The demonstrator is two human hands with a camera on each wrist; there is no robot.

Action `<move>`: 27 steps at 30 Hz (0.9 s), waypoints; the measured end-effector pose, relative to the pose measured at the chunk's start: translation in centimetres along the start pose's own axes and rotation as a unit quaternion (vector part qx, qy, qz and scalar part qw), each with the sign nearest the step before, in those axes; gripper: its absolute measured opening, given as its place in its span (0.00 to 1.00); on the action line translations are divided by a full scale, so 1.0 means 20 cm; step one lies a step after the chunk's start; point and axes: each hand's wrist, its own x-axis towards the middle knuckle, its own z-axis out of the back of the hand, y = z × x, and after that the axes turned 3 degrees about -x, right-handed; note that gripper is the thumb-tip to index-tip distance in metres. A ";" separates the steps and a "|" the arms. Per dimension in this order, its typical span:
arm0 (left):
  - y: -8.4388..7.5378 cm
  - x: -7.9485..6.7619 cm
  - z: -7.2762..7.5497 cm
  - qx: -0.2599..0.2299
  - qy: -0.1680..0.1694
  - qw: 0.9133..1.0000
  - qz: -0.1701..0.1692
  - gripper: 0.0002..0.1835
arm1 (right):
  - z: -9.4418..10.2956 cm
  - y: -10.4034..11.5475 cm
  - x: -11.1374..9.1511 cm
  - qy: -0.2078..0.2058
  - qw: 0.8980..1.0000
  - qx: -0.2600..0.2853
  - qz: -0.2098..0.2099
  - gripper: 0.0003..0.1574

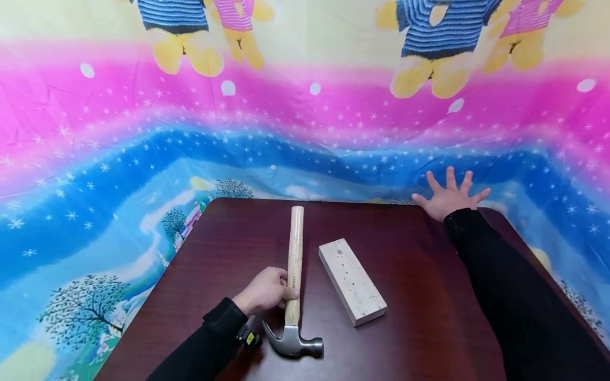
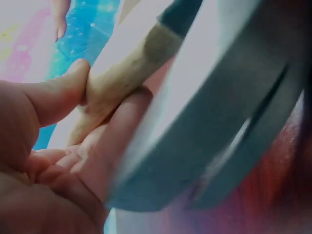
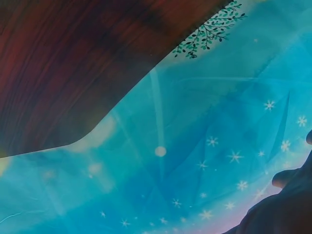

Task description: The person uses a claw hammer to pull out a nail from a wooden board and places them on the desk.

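Note:
A claw hammer (image 1: 294,275) with a pale wooden handle lies on the dark wooden table (image 1: 229,248), steel head (image 1: 294,343) toward me. My left hand (image 1: 265,290) grips the handle just above the head; the left wrist view shows thumb and fingers (image 2: 73,92) curled round the handle (image 2: 122,78). To the hammer's right a pale wooden block (image 1: 351,280) with small holes lies flat. My right hand (image 1: 448,194) is stretched out at the table's far right corner, fingers spread and holding nothing. In the right wrist view only a dark edge of that hand (image 3: 287,204) shows.
A bright printed cloth (image 1: 305,121) with bears, stars and trees hangs behind and around the table. The table's far edge (image 1: 310,200) and rounded corner (image 3: 97,131) meet this cloth.

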 end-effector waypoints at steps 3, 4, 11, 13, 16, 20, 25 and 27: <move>-0.01 0.00 0.01 0.044 -0.009 0.999 0.004 0.08 | 0.01 0.02 0.00 0.002 1.000 0.002 0.002 0.59; -0.01 0.01 0.01 0.063 -0.012 0.998 0.003 0.08 | 0.01 0.02 0.00 0.003 1.000 0.002 0.002 0.59; -0.02 0.02 0.03 0.223 -0.032 0.974 -0.028 0.12 | 0.00 0.03 0.01 0.005 1.000 -0.001 0.006 0.59; -0.02 0.01 0.02 0.251 -0.032 0.967 -0.029 0.13 | -0.01 0.03 0.00 0.004 1.000 0.003 0.007 0.59; -0.02 0.01 0.01 0.276 -0.031 0.960 -0.020 0.16 | -0.02 0.03 -0.01 0.006 1.000 0.001 0.002 0.59; -0.02 0.00 -0.01 0.294 -0.030 0.955 0.007 0.17 | -0.03 0.00 -0.03 0.014 1.000 0.001 -0.008 0.60; -0.06 0.01 -0.03 0.331 -0.042 0.942 0.028 0.18 | -0.03 -0.04 -0.03 0.016 1.000 0.001 -0.020 0.62; -0.07 0.01 -0.03 0.352 -0.045 0.934 0.030 0.19 | -0.03 -0.05 -0.03 0.016 1.000 0.003 -0.024 0.63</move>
